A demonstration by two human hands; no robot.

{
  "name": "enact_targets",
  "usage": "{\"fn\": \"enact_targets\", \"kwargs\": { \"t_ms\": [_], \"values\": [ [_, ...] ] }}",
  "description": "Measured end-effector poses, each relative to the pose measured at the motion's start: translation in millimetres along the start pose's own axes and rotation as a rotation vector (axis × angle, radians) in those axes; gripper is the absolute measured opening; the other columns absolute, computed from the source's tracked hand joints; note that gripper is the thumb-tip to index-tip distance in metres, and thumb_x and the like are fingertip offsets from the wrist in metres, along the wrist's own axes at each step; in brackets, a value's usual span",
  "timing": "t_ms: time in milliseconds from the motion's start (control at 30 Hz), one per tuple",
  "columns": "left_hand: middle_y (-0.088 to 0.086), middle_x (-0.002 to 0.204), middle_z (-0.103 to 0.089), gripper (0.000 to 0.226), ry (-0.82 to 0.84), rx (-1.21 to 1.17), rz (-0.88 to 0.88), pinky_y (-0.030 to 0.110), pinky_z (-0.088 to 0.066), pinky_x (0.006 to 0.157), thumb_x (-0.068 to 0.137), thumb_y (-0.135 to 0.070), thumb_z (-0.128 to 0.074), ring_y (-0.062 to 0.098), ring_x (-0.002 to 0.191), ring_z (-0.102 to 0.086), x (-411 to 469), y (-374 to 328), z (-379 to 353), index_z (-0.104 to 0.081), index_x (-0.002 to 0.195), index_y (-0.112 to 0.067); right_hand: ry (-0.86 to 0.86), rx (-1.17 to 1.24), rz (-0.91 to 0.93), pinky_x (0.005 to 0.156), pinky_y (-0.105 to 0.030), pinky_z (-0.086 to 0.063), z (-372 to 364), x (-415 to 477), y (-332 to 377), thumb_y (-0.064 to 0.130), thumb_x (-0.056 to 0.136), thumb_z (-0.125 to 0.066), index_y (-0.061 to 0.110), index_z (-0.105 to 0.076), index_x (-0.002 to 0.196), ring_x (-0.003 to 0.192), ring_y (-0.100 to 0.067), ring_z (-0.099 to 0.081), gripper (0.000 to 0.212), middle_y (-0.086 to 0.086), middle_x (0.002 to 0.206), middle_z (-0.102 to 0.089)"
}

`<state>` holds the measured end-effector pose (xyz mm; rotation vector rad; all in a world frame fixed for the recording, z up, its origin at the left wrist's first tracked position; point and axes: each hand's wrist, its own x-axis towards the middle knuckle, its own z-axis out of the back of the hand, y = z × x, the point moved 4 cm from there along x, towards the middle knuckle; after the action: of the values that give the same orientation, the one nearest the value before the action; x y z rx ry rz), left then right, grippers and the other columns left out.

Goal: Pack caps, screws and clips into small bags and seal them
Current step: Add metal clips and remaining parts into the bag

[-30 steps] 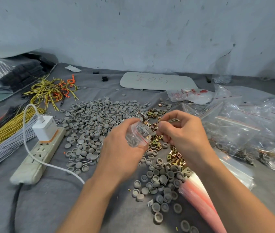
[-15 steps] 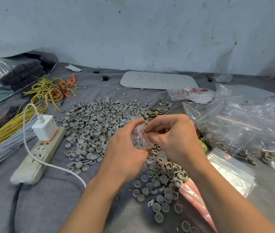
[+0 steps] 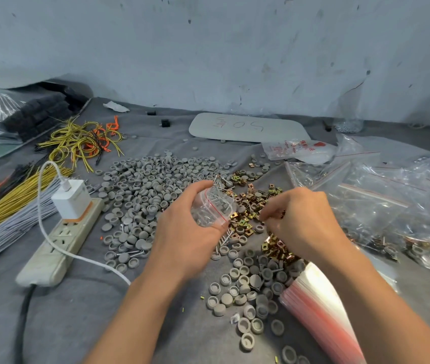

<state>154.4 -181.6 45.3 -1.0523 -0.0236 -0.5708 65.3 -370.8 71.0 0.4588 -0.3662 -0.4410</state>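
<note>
My left hand (image 3: 187, 232) grips a small clear zip bag (image 3: 212, 206) with a red seal strip, its mouth facing right and grey caps inside. My right hand (image 3: 300, 219) hovers over the pile of brass-coloured clips (image 3: 250, 211), fingers curled down into them; what the fingertips pinch is hidden. A wide spread of grey caps (image 3: 150, 190) covers the cloth to the left, with more caps (image 3: 248, 290) in front. Loose screws (image 3: 224, 240) lie below the bag.
A stack of empty zip bags (image 3: 321, 308) lies under my right forearm. Filled sealed bags (image 3: 382, 206) pile up at the right. A power strip (image 3: 58, 240) with a white charger (image 3: 72, 198) sits at the left, beside wire bundles (image 3: 11, 208). A grey board (image 3: 248, 127) lies at the back.
My right hand has left the bag's mouth and dropped right onto the clip pile. My left hand still holds the bag, its mouth now spread open.
</note>
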Motion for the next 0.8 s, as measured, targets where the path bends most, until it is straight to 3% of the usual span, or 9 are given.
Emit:
{"fn": "enact_targets", "kwargs": {
  "t_ms": [67,133,300,367,467,533,667,800],
  "values": [
    [-0.018,0.110,-0.065,0.068,0.001,-0.003,-0.002,-0.006,-0.036,0.061,0.078,-0.029,-0.087,-0.029,0.072,-0.053,-0.4,-0.5,0.0,-0.052,0.130,-0.057,0.083,-0.235,0.033,0.096,-0.032,-0.034,-7.9,-1.0,-3.1,0.025,0.083,-0.081,0.043,-0.077,0.075,0.087,-0.012,-0.054,0.020,0.023,0.075,-0.062],
    [-0.017,0.110,-0.065,0.067,-0.006,0.015,-0.005,-0.007,-0.035,0.064,0.078,-0.030,-0.086,-0.029,0.073,-0.052,-0.6,-1.4,0.1,-0.052,0.130,-0.056,0.099,-0.390,0.058,0.087,-0.034,-0.024,-14.6,-1.9,-6.6,0.028,0.081,-0.078,0.041,-0.079,0.082,0.088,-0.015,-0.046,0.013,0.017,0.078,-0.064],
    [-0.019,0.115,-0.064,0.067,0.000,0.067,-0.020,-0.007,-0.035,0.066,0.079,-0.030,-0.086,-0.031,0.089,-0.049,-0.4,-2.2,-2.1,-0.052,0.131,-0.056,0.153,-0.509,0.106,0.086,-0.039,-0.026,-26.5,-5.8,-8.9,0.029,0.082,-0.069,0.030,-0.080,0.086,0.091,-0.022,-0.052,0.012,0.006,0.084,-0.070],
    [-0.020,0.116,-0.063,0.067,0.008,0.083,-0.014,0.001,-0.040,0.064,0.080,-0.032,-0.085,-0.019,0.091,-0.056,-1.0,-2.3,-2.5,-0.050,0.131,-0.058,0.181,-0.511,0.113,0.089,-0.040,-0.029,-30.0,-5.7,-9.1,0.026,0.083,-0.064,0.028,-0.078,0.088,0.092,-0.023,-0.054,0.015,0.004,0.085,-0.070],
    [-0.021,0.116,-0.059,0.066,0.020,0.092,0.005,0.021,-0.036,0.083,0.081,-0.036,-0.083,-0.007,0.096,-0.052,-1.7,-2.7,-3.4,-0.048,0.131,-0.061,0.199,-0.481,0.129,0.091,-0.041,-0.032,-34.8,-7.4,-6.1,0.018,0.080,-0.056,0.024,-0.075,0.085,0.086,-0.024,-0.058,0.021,0.003,0.079,-0.068],
    [-0.021,0.116,-0.058,0.066,0.024,0.092,0.011,0.026,-0.035,0.088,0.081,-0.036,-0.083,-0.002,0.101,-0.052,-1.3,-3.1,-4.0,-0.048,0.132,-0.060,0.202,-0.491,0.151,0.090,-0.040,-0.029,-36.6,-8.8,-3.9,0.014,0.078,-0.056,0.023,-0.075,0.084,0.082,-0.022,-0.059,0.022,0.003,0.077,-0.067],
    [-0.021,0.118,-0.059,0.066,0.031,0.096,0.007,0.024,-0.035,0.088,0.081,-0.035,-0.083,0.000,0.105,-0.052,0.2,-2.9,-5.1,-0.049,0.132,-0.059,0.209,-0.453,0.143,0.087,-0.039,-0.025,-37.0,-9.9,-4.7,0.017,0.080,-0.056,0.024,-0.075,0.086,0.084,-0.023,-0.058,0.021,0.002,0.081,-0.069],
    [-0.026,0.107,-0.054,0.066,0.028,0.105,0.000,0.008,-0.028,0.073,0.081,-0.035,-0.083,-0.008,0.094,-0.051,0.6,-1.3,-4.7,-0.048,0.131,-0.060,0.235,-0.427,0.163,0.082,-0.040,-0.021,-39.4,-14.0,-1.1,0.021,0.081,-0.059,0.021,-0.073,0.084,0.077,-0.022,-0.061,0.014,0.002,0.078,-0.070]
  ]
}}
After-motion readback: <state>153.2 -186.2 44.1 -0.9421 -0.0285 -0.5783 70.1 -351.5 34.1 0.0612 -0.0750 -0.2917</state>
